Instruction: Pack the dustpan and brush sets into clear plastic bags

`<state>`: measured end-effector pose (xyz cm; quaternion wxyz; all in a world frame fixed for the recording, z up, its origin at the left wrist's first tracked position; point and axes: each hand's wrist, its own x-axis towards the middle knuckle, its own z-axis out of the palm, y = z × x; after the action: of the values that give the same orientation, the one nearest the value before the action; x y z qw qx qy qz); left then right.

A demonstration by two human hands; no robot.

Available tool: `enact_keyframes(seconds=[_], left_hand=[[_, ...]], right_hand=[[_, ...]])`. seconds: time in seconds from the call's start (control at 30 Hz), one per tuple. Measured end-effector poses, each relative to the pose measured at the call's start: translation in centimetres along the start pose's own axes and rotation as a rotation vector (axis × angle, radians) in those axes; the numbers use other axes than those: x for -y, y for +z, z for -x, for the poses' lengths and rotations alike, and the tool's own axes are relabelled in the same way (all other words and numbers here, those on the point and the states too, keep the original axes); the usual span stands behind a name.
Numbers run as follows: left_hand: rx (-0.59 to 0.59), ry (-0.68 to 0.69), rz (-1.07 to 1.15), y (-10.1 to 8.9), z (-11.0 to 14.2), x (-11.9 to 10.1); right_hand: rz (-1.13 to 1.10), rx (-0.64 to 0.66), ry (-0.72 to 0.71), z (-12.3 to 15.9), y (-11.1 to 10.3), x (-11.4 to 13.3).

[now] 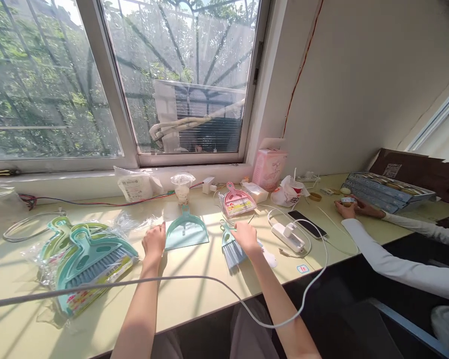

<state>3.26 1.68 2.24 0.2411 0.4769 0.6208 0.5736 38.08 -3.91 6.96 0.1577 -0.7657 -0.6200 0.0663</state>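
A teal dustpan (186, 234) lies on the table, its handle toward the window. My left hand (154, 242) is curled closed beside the dustpan's left edge; whatever its fingers hold, if anything, is hidden. To the right is a small teal hand brush (232, 249) with blue-grey bristles pointing toward me. My right hand (247, 237) closes on the brush at its right side, fingers partly hidden. Several wrapped dustpan and brush sets (93, 254), teal and green, are piled at left. A pink wrapped set (236, 200) sits behind the brush.
A grey-white cable (194, 277) crosses in front of my forearms. At right are a power strip (289, 237) and a phone (307, 224). A plastic cup (183, 188) stands near the window. Farther right, another person's hands (349, 207) hold a small round item beside a box (389, 192).
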Motion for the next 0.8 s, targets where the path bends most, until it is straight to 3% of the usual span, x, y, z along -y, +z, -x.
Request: enact_keyframes(seconds=[0.1,0.33,0.43,0.5,0.63,0.7,0.8], left_hand=[[-0.052,0.027,-0.045,0.9,0.5,-0.9],[0.211,0.036,0.097,2.8,-0.4,0.3],[0.276,-0.028,0.115,2.9,-0.8,0.7],[0.252,-0.087,0.138,2.9,-0.9,0.9],[0.138,-0.151,0.343,3.3,-0.7,0.8],[0.191,-0.126,0.459,3.8,-0.3,0.6],[0.312,-0.074,0.488,4.5,0.5,0.2]], right_hand=[[0.039,-0.009,-0.058,-0.4,0.1,-0.6],[0.028,-0.007,-0.145,-1.5,0.8,-2.2],[-0.094,-0.001,-0.201,-1.8,0.5,-2.6],[-0.281,0.054,-0.267,-1.9,0.2,-2.4],[-0.77,0.151,-0.4,-2.4,0.6,1.1],[-0.925,0.062,-0.365,-2.7,1.8,4.0],[-0.94,-0.157,-0.231,-2.8,4.5,8.2]])
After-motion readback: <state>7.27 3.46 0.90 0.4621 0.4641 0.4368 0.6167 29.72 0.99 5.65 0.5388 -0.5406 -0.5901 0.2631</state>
